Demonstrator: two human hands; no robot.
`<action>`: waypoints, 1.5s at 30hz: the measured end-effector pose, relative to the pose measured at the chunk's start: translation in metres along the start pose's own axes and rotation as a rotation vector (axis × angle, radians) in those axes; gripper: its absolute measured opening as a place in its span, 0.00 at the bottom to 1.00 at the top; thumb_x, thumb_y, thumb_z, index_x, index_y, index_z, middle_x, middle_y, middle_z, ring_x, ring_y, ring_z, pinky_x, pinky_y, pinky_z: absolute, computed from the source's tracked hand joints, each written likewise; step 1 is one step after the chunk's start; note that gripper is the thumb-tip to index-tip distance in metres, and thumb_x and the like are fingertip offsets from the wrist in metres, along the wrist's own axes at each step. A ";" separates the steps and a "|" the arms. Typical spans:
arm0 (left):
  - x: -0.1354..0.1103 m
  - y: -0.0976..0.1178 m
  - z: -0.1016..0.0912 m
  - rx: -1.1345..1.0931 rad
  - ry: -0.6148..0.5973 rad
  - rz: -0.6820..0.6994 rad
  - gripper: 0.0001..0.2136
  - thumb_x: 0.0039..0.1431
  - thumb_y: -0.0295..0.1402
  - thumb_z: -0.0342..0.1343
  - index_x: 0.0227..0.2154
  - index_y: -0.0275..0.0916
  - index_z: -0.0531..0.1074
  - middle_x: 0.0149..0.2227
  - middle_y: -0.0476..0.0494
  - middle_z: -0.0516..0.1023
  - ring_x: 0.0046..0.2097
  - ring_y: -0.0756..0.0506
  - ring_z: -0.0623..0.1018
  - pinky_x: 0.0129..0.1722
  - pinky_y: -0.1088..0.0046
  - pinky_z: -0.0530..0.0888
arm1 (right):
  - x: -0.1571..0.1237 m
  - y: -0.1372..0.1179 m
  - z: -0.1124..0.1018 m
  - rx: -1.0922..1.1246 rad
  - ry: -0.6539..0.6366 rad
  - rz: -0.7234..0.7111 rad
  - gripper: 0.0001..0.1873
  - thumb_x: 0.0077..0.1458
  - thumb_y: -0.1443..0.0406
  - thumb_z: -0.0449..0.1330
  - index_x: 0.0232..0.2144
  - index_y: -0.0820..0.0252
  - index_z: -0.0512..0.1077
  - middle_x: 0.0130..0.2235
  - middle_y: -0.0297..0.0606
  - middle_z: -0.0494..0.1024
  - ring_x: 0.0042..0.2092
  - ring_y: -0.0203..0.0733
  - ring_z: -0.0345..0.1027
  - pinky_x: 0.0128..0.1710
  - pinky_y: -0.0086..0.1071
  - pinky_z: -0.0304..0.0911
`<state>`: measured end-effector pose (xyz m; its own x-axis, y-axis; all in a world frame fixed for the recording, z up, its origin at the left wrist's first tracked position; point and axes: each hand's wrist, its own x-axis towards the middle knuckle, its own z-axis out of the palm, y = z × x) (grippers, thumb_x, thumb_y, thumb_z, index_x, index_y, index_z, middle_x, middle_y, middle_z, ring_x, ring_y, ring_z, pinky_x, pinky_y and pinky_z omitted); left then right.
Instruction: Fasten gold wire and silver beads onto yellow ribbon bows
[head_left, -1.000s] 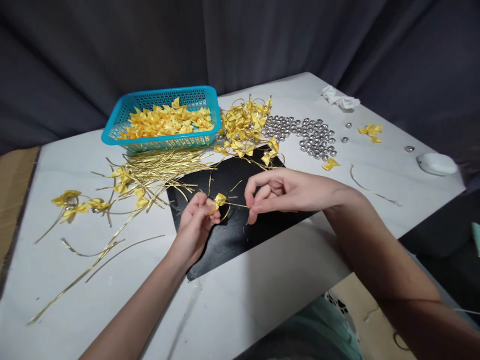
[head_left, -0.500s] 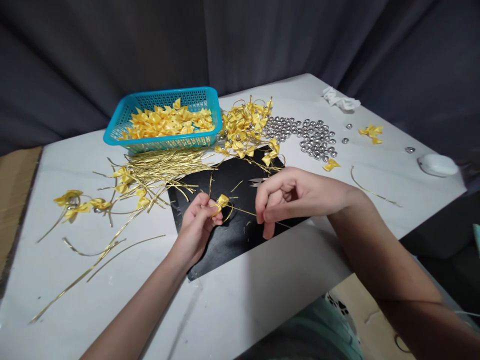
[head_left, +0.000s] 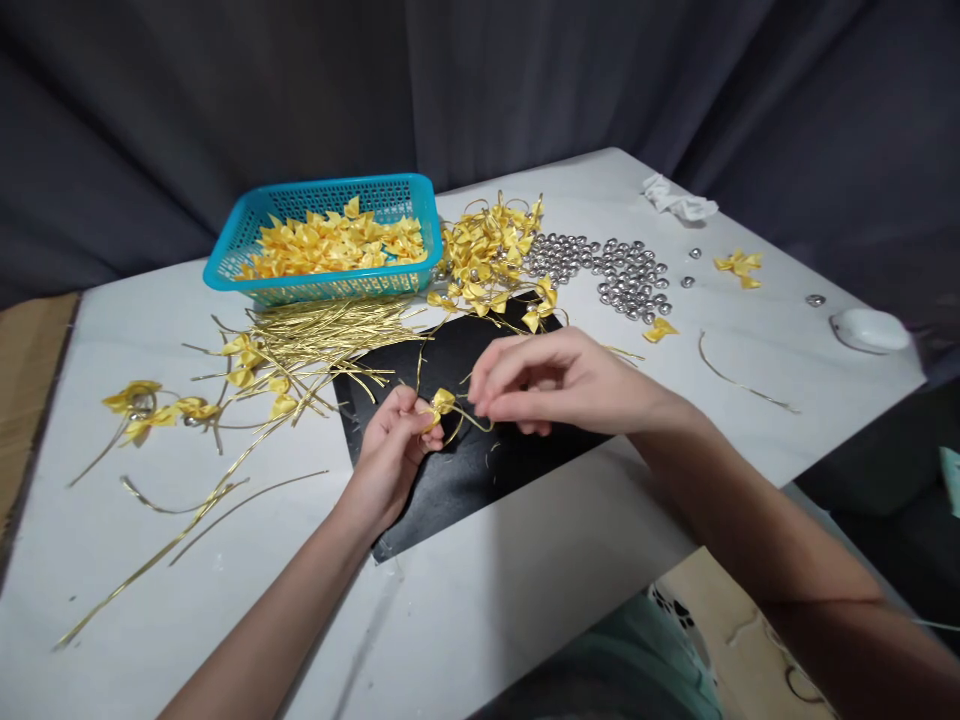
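Observation:
My left hand [head_left: 394,448] pinches a small yellow ribbon bow [head_left: 441,403] over the black mat [head_left: 450,470]. A thin gold wire tie [head_left: 469,420] runs from the bow toward my right hand [head_left: 551,382], whose fingertips close on the wire just right of the bow. Both hands hover close together above the mat's centre.
A teal basket [head_left: 247,225] full of yellow bows stands at the back left. Gold wire ties [head_left: 322,335] lie piled before it, with loose ones to the left. Finished bows [head_left: 487,250] and silver beads [head_left: 622,275] lie behind the mat. A white dish [head_left: 870,328] sits far right.
My right hand had pulled the wire out to the right and down, then came back left toward the bow. The left hand stayed where it was, holding the bow.

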<state>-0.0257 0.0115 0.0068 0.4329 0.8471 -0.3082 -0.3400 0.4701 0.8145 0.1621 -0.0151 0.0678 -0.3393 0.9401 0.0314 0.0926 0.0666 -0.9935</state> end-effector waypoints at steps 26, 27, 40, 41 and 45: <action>-0.003 0.007 0.002 -0.085 -0.009 -0.038 0.13 0.43 0.25 0.60 0.23 0.38 0.58 0.21 0.54 0.68 0.24 0.55 0.69 0.24 0.86 0.70 | 0.002 0.033 0.039 -0.732 0.160 -0.249 0.08 0.53 0.73 0.47 0.23 0.60 0.58 0.21 0.30 0.58 0.23 0.32 0.50 0.25 0.27 0.48; -0.003 0.006 0.002 -0.086 -0.005 -0.036 0.13 0.42 0.25 0.60 0.23 0.38 0.58 0.21 0.54 0.68 0.24 0.55 0.69 0.23 0.86 0.70 | 0.001 0.031 0.037 -0.732 0.173 -0.240 0.08 0.53 0.72 0.47 0.24 0.60 0.60 0.21 0.31 0.59 0.23 0.32 0.51 0.25 0.27 0.48; -0.004 -0.003 -0.003 0.044 -0.136 0.010 0.13 0.48 0.27 0.60 0.24 0.38 0.57 0.22 0.54 0.70 0.24 0.55 0.71 0.25 0.85 0.70 | -0.002 0.005 0.025 0.014 0.135 -0.091 0.09 0.59 0.63 0.47 0.28 0.58 0.61 0.23 0.30 0.65 0.25 0.31 0.60 0.28 0.27 0.58; -0.003 -0.002 -0.003 0.025 -0.129 0.010 0.14 0.48 0.26 0.60 0.24 0.39 0.57 0.22 0.54 0.69 0.23 0.55 0.70 0.25 0.85 0.70 | -0.002 0.007 0.028 -0.084 0.117 -0.067 0.08 0.58 0.64 0.49 0.27 0.60 0.63 0.22 0.30 0.65 0.24 0.30 0.58 0.27 0.26 0.57; -0.003 0.000 -0.002 -0.011 -0.129 0.002 0.13 0.47 0.25 0.59 0.24 0.38 0.57 0.21 0.54 0.69 0.23 0.55 0.70 0.24 0.86 0.69 | -0.001 0.014 0.033 -0.513 0.197 -0.071 0.09 0.54 0.69 0.52 0.24 0.62 0.69 0.22 0.32 0.68 0.24 0.31 0.57 0.27 0.27 0.54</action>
<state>-0.0284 0.0097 0.0067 0.5354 0.8098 -0.2401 -0.3501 0.4715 0.8094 0.1328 -0.0263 0.0507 -0.1840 0.9690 0.1650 0.5366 0.2397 -0.8091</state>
